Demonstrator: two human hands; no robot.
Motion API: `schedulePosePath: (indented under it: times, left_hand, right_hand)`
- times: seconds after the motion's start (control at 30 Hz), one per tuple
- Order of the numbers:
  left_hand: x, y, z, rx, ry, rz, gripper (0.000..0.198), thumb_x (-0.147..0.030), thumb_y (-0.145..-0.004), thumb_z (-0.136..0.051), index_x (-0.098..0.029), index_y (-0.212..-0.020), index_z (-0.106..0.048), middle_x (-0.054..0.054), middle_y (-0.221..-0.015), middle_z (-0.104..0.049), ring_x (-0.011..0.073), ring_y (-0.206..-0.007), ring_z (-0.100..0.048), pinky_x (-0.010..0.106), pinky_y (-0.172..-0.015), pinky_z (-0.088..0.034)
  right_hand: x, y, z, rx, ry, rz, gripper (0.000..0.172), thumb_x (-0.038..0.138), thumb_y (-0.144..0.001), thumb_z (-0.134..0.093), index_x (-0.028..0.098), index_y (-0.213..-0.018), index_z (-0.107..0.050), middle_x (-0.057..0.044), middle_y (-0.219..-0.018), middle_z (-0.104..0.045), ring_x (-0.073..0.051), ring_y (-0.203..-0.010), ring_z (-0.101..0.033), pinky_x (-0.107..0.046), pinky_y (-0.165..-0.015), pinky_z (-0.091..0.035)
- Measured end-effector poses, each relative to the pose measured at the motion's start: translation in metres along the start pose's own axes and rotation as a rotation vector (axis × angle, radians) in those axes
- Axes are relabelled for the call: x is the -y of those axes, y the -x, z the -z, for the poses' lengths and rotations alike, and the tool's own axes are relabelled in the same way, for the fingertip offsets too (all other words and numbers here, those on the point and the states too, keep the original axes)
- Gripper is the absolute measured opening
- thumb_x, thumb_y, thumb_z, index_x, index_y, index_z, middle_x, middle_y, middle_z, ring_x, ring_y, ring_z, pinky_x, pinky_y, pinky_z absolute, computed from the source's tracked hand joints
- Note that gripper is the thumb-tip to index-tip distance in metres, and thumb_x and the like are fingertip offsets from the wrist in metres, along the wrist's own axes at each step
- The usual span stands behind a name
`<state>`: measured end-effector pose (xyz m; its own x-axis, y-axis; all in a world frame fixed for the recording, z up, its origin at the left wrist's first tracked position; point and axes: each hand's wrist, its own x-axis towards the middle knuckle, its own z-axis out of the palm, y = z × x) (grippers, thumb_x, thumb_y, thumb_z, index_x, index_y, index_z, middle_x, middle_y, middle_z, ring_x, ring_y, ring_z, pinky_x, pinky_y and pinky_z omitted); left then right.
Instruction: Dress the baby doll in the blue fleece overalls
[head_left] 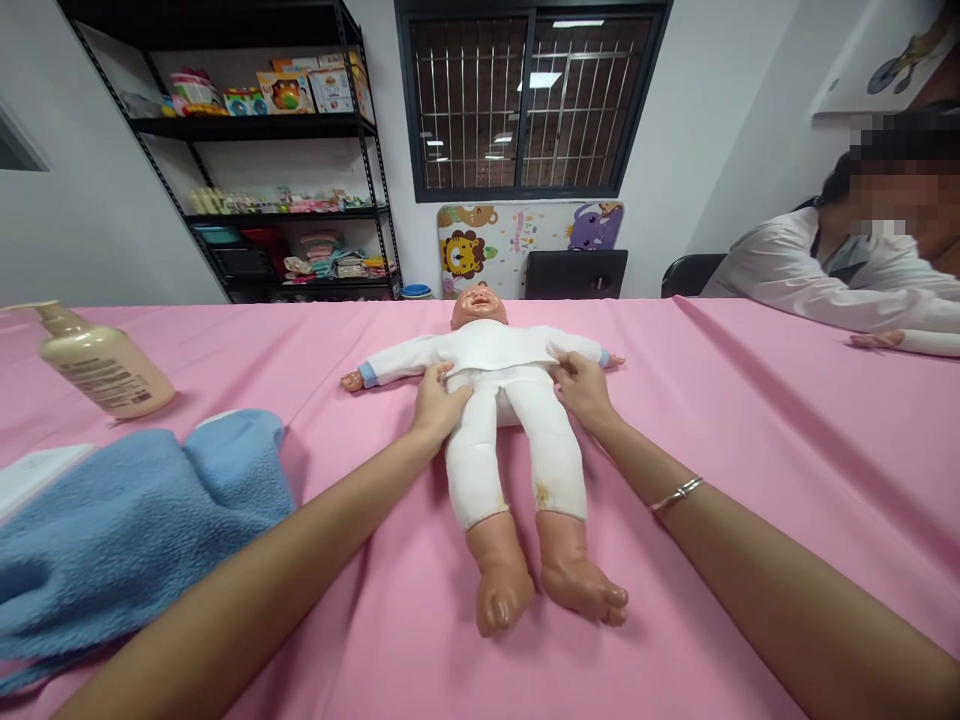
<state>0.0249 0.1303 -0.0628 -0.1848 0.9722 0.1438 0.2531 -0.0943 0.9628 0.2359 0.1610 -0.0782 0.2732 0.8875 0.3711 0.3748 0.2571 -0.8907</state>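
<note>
A baby doll (pixel 504 400) in white clothes lies on its back on the pink table cover (pixel 750 430), head away from me, bare feet toward me. My left hand (pixel 437 403) grips the clothing at the doll's left waist. At the other side of the waist my right hand (pixel 584 388) pinches the hem of the white shirt. A silver bracelet sits on my right wrist.
A blue towel (pixel 127 530) lies at the near left, with a cream pump bottle (pixel 101 368) behind it. Another person in white leans on the table at the far right (pixel 840 275). A black shelf of toys (pixel 270 160) and a window stand behind.
</note>
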Motion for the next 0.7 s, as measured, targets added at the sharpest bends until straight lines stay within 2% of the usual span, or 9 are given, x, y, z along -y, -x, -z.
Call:
schedulePosePath:
  times: [0.13, 0.17, 0.23, 0.3, 0.33, 0.4, 0.47, 0.6, 0.7]
  left_hand:
    - [0.002, -0.007, -0.017, -0.047, -0.017, -0.02, 0.043, -0.013, -0.077, -0.066, -0.013, -0.118, -0.052, 0.014, -0.131, -0.055, 0.0214, -0.119, -0.053, 0.03, -0.102, -0.041]
    - [0.002, -0.009, -0.019, -0.05, -0.046, -0.03, 0.038, -0.015, -0.077, -0.066, -0.014, -0.113, -0.054, 0.013, -0.127, -0.057, 0.022, -0.117, -0.054, 0.031, -0.1, -0.042]
    - [0.001, -0.015, -0.019, -0.045, -0.135, -0.075, 0.021, -0.017, -0.079, -0.063, -0.014, -0.099, -0.058, 0.011, -0.113, -0.063, 0.0229, -0.108, -0.057, 0.034, -0.096, -0.043]
    - [0.0, -0.022, -0.012, -0.036, -0.225, -0.147, 0.004, -0.017, -0.083, -0.057, -0.015, -0.087, -0.058, 0.009, -0.098, -0.065, 0.0229, -0.098, -0.06, 0.035, -0.091, -0.044]
    - [0.0, -0.024, -0.006, -0.03, -0.258, -0.179, 0.003, -0.017, -0.084, -0.054, -0.016, -0.083, -0.057, 0.008, -0.092, -0.066, 0.0226, -0.094, -0.061, 0.036, -0.089, -0.045]
    - [-0.001, -0.022, 0.01, 0.004, -0.299, -0.219, 0.007, -0.015, -0.085, -0.05, -0.016, -0.08, -0.055, 0.006, -0.089, -0.066, 0.0215, -0.09, -0.061, 0.035, -0.087, -0.045]
    - [-0.006, -0.008, 0.029, 0.104, -0.345, -0.232, 0.01, -0.017, -0.085, -0.049, -0.017, -0.078, -0.055, 0.006, -0.09, -0.067, 0.0207, -0.089, -0.062, 0.033, -0.086, -0.046]
    - [-0.03, 0.036, 0.081, 0.33, -0.591, -0.281, 0.017, -0.033, -0.086, -0.051, -0.02, -0.091, -0.061, 0.004, -0.104, -0.067, 0.0219, -0.096, -0.063, 0.033, -0.084, -0.048]
    - [-0.054, 0.048, 0.133, 0.172, -0.984, -0.286, 0.031, -0.041, -0.086, -0.05, -0.022, -0.108, -0.059, 0.006, -0.115, -0.065, 0.0277, -0.106, -0.06, 0.041, -0.09, -0.047]
  right_hand:
    - [0.006, 0.003, 0.011, -0.139, -0.029, 0.003, 0.016, 0.014, -0.077, -0.047, 0.013, -0.088, -0.058, -0.005, -0.073, -0.062, -0.017, -0.067, -0.059, -0.032, -0.072, -0.048]
    - [0.006, 0.004, 0.015, -0.12, 0.02, -0.007, 0.016, 0.014, -0.077, -0.048, 0.012, -0.087, -0.059, -0.005, -0.074, -0.063, -0.017, -0.068, -0.059, -0.033, -0.073, -0.048]
    - [0.003, 0.007, 0.021, 0.016, 0.124, -0.047, 0.014, 0.014, -0.077, -0.05, 0.012, -0.084, -0.062, -0.007, -0.076, -0.065, -0.018, -0.07, -0.059, -0.034, -0.077, -0.048]
    - [0.003, 0.011, 0.026, 0.148, 0.153, -0.102, 0.015, 0.017, -0.079, -0.052, 0.011, -0.084, -0.065, -0.009, -0.081, -0.067, -0.02, -0.077, -0.061, -0.035, -0.08, -0.048]
    - [0.004, 0.013, 0.029, 0.168, 0.134, -0.128, 0.018, 0.02, -0.081, -0.052, 0.01, -0.088, -0.066, -0.01, -0.087, -0.067, -0.021, -0.082, -0.062, -0.035, -0.08, -0.049]
    - [0.011, 0.019, 0.033, 0.131, 0.076, -0.171, 0.029, 0.031, -0.086, -0.052, 0.011, -0.102, -0.065, -0.012, -0.101, -0.066, -0.022, -0.087, -0.063, -0.035, -0.079, -0.05]
    - [0.019, 0.028, 0.035, 0.117, 0.044, -0.186, 0.042, 0.04, -0.087, -0.052, 0.014, -0.118, -0.059, -0.013, -0.116, -0.062, -0.024, -0.092, -0.063, -0.037, -0.077, -0.052]
    - [0.026, 0.053, 0.037, 0.236, 0.062, -0.067, 0.057, 0.05, -0.083, -0.055, 0.018, -0.13, -0.05, -0.012, -0.131, -0.055, -0.027, -0.105, -0.059, -0.043, -0.089, -0.05]
    - [0.019, 0.07, 0.034, 0.263, 0.016, -0.094, 0.055, 0.051, -0.084, -0.052, 0.017, -0.127, -0.05, -0.013, -0.131, -0.055, -0.025, -0.109, -0.058, -0.043, -0.095, -0.048]
